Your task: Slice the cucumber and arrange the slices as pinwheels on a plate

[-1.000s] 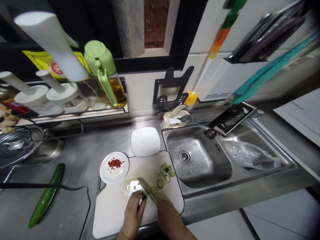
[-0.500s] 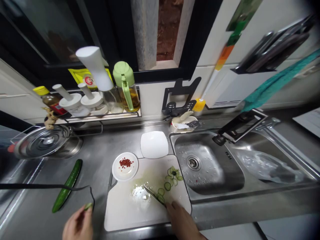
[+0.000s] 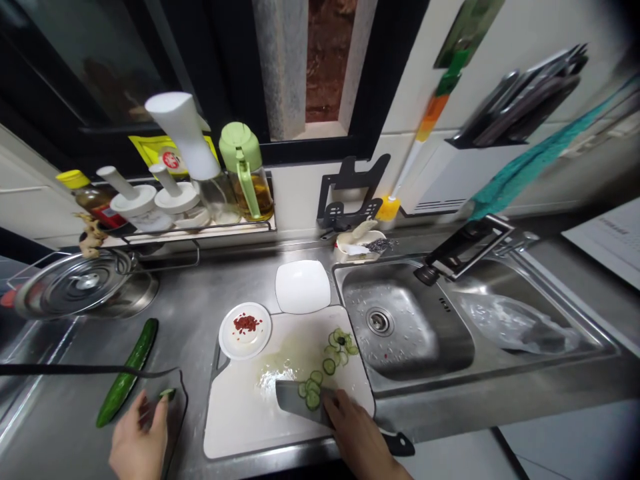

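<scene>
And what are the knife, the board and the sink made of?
The knife's blade looks like metal, dull grey and thin; its black handle, maybe plastic. The board is probably plastic: smooth, white, no wood grain. The sink seems steel, grey with satiny shine.

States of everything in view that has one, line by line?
Left hand, open near cucumber end
Right hand, closed on knife
Long cucumber, uncut
Cucumber slices, loosely scattered
Cutting board, wet
Pot, lidded
Oil bottle, partly filled
Sink, wet
Round plate, holding red bits
</scene>
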A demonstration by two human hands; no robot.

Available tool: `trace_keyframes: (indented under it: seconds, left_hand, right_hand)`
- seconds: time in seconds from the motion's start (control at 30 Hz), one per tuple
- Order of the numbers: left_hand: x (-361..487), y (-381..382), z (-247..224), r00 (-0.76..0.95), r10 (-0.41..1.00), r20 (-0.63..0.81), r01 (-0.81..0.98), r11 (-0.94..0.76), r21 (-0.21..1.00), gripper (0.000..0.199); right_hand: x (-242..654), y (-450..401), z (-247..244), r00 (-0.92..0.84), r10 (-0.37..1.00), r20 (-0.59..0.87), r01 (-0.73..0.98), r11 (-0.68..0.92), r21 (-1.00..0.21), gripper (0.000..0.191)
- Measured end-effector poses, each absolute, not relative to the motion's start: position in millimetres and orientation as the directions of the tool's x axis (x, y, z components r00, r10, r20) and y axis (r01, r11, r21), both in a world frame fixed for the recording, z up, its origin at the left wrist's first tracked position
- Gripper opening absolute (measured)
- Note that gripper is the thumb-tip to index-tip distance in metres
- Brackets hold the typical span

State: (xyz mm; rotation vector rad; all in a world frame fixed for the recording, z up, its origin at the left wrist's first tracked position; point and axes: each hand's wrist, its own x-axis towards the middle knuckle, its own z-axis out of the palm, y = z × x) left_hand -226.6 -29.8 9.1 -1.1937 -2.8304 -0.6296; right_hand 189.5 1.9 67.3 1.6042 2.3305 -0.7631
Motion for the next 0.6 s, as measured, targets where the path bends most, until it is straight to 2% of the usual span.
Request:
trace_keyframes:
  seconds: [0.07, 0.13, 0.2, 0.23, 0.33, 0.4, 0.5, 0.6]
  left_hand:
    - [-201.9, -37.8, 26.4, -0.695, 0.606, 0.388, 0.719, 0.559, 0.414, 0.043]
    - [-162.1, -42.3, 37.8, -0.537, 0.692, 0.483, 0.833, 0.343, 0.435, 0.029]
    - [-110.6, -39.6, 42.4, -0.201, 0.895, 0.397, 0.859, -0.034, 0.510, 0.019]
    - [-83.1, -34.9, 43.0, -0.027, 0.959, 0.283, 0.799, -0.149, 0.583, 0.017]
    - [-12.4, -11.2, 42.4, 0.268, 0.963, -0.032, 0.651, -0.157, 0.742, 0.014]
    - [14.5, 7.4, 41.3, 0.360, 0.925, -0.124, 0.628, -0.142, 0.765, 0.010]
    - [24.1, 30.6, 36.5, 0.350, 0.919, -0.180, 0.652, -0.101, 0.752, 0.016]
    - [16.7, 44.0, 28.2, 0.302, 0.933, -0.197, 0.661, -0.056, 0.748, 0.016]
  right_hand:
    - [191.4, 0.1, 61.5, -0.404, 0.817, -0.411, 0.909, 0.307, -0.283, 0.058]
    - [192.5, -1.1, 57.2, -0.413, 0.826, -0.383, 0.906, 0.333, -0.260, 0.054]
    - [192.8, -1.5, 55.4, -0.414, 0.834, -0.365, 0.907, 0.345, -0.240, 0.051]
    - [192.6, -1.5, 55.2, -0.416, 0.837, -0.357, 0.907, 0.349, -0.237, 0.048]
    - [191.5, -1.0, 56.0, -0.421, 0.841, -0.340, 0.905, 0.359, -0.230, 0.043]
    - [190.8, -0.6, 56.5, -0.420, 0.838, -0.349, 0.906, 0.367, -0.210, 0.041]
    - [190.8, -1.2, 58.3, -0.402, 0.839, -0.367, 0.915, 0.351, -0.200, 0.034]
    - [194.1, -5.3, 64.4, -0.384, 0.832, -0.401, 0.920, 0.307, -0.244, 0.031]
